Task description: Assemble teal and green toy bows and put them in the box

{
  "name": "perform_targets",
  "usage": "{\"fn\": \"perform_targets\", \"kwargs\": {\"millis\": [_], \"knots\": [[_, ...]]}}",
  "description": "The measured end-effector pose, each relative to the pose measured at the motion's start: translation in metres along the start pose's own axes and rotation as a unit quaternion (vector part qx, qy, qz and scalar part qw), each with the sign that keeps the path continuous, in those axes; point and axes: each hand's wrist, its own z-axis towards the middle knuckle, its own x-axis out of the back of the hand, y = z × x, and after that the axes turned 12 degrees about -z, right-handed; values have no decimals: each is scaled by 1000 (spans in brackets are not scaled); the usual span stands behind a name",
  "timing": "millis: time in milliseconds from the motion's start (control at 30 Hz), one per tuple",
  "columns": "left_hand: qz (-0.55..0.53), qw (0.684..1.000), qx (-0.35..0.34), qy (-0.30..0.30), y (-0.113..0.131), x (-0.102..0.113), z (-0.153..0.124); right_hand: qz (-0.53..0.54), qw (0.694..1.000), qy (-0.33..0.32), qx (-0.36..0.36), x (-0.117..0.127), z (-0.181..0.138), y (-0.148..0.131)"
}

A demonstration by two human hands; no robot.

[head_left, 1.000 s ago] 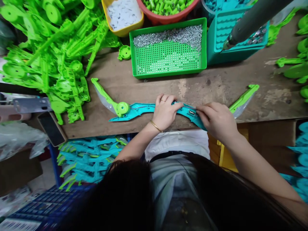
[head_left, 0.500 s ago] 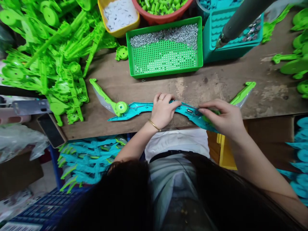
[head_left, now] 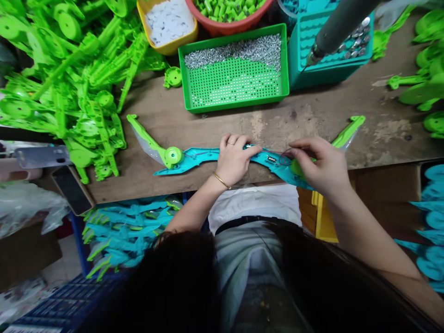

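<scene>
- Curved blue shell (head_left: pixel 201 156) lies along the near edge of the desk (head_left: pixel 215 127), long axis left to right, its middle arching toward the far side
- At its left end a green arm (head_left: pixel 147 134) points far left; past the right hand (head_left: pixel 321 162) another green arm (head_left: pixel 350 132) points far right
- Left hand (head_left: pixel 233 159) curls over the shell's middle, holding it
- Right hand pinches a thin wire (head_left: pixel 277 152)
- Since a second ago, the right hand has shifted right, away from the metal contact (head_left: pixel 271 158)
</scene>
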Motion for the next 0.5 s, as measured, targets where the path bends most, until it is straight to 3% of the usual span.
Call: {"fn": "perform_targets", "kwargs": {"millis": [167, 367, 500], "knots": [[12, 1000, -13, -21, 0, -1, -1, 96, 990, -51, -85, -7, 0, -7], [30, 997, -44, -54, 2, 2, 4, 39, 994, -77, -74, -6, 5, -10], [20, 995, -64, -72, -1, 2, 6, 83, 989, -98, -68, -4, 0, -3]]}}
